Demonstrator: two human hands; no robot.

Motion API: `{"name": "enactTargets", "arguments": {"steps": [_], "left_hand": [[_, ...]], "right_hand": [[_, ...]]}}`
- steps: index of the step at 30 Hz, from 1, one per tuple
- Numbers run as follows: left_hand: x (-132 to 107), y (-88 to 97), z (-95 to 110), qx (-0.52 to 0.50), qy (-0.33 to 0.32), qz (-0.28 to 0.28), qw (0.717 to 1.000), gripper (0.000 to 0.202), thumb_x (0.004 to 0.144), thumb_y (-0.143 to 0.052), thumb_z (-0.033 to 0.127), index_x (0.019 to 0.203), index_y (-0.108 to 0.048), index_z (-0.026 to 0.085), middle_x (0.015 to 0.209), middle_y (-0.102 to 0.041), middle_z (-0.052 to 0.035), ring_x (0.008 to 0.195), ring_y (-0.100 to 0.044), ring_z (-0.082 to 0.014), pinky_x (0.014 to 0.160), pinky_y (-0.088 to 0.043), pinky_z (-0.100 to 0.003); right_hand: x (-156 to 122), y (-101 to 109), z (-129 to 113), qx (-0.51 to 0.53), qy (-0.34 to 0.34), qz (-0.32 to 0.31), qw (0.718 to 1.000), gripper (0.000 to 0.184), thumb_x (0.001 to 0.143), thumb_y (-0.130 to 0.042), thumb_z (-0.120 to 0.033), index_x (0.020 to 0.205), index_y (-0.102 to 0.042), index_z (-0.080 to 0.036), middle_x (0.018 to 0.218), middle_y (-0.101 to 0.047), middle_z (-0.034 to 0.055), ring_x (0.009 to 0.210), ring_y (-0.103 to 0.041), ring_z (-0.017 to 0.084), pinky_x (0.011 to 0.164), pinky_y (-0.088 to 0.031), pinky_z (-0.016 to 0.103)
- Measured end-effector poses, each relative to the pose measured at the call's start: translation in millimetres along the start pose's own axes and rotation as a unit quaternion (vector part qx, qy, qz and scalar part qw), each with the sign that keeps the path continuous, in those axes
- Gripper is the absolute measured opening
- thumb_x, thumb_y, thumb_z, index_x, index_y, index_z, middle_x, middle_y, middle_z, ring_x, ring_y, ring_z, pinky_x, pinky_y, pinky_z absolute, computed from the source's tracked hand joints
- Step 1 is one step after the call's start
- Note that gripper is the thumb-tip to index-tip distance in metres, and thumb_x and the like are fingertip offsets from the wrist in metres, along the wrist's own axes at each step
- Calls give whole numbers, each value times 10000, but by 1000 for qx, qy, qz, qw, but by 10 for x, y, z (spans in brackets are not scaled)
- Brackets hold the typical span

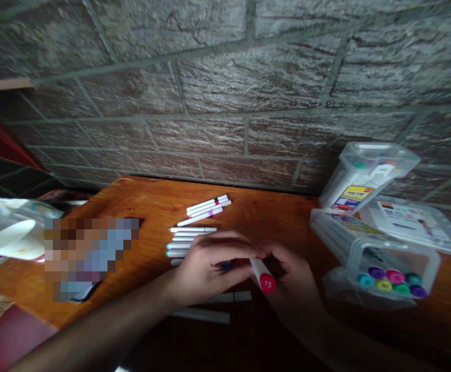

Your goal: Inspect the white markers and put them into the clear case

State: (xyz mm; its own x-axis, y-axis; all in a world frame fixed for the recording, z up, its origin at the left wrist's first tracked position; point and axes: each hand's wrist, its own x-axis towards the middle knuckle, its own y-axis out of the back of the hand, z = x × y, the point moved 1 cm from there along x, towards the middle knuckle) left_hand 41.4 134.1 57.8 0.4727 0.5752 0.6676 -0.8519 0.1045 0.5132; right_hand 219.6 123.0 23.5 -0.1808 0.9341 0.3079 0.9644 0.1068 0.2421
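A white marker (pixel 258 270) with a red end marked 15 points toward me between my two hands. My left hand (pixel 213 263) pinches at its far end with thumb and fingertips. Around its side, the fingers of my right hand (pixel 297 281) are curled, partly in shadow. Under and behind my left hand lies a row of white markers (pixel 179 246), some with green or teal ends, partly hidden by the hand. Closer to me, two more pale markers (pixel 205 315) lie in shadow. Farther back is a small group of thin white pens (pixel 207 205) with coloured bands.
On the right, a clear plastic case (pixel 434 263) holds several markers with coloured ends. Behind it stand another clear box (pixel 364 178) and a clear lid (pixel 422 222). A phone (pixel 93 263), blurred out, and a white cup (pixel 14 240) are at left. A brick wall (pixel 217 129) borders the wooden table (pixel 151 199).
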Motion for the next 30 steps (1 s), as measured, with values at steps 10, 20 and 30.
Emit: {"name": "enactTargets", "arguments": {"steps": [10, 20, 30], "left_hand": [[1, 0, 3, 0, -3, 1, 1000, 185, 881, -774, 154, 1063, -787, 131, 980, -809, -128, 891, -770, -193, 791, -624, -266], [12, 1, 11, 5, -6, 4, 1000, 174, 902, -755, 170, 1072, -786, 156, 976, -812, -124, 878, -774, -194, 781, -639, -283], [5, 2, 7, 7, -1, 0, 1000, 188, 894, -759, 157, 1080, -787, 158, 985, -810, -121, 890, -774, -195, 788, -636, -278]], "right_hand": [[-13, -3, -3, 10, -7, 3, 1000, 94, 779, -676, -176, 857, -715, -211, 727, -728, 10, 663, -715, 190, 574, -547, 252], [10, 4, -29, -5, 7, 7, 1000, 69, 785, -680, -186, 835, -715, -218, 714, -730, 6, 636, -704, 183, 554, -536, 245], [-10, 1, -11, -2, 2, 8, 1000, 96, 783, -674, -181, 859, -721, -216, 734, -739, 12, 663, -715, 190, 575, -549, 250]]}}
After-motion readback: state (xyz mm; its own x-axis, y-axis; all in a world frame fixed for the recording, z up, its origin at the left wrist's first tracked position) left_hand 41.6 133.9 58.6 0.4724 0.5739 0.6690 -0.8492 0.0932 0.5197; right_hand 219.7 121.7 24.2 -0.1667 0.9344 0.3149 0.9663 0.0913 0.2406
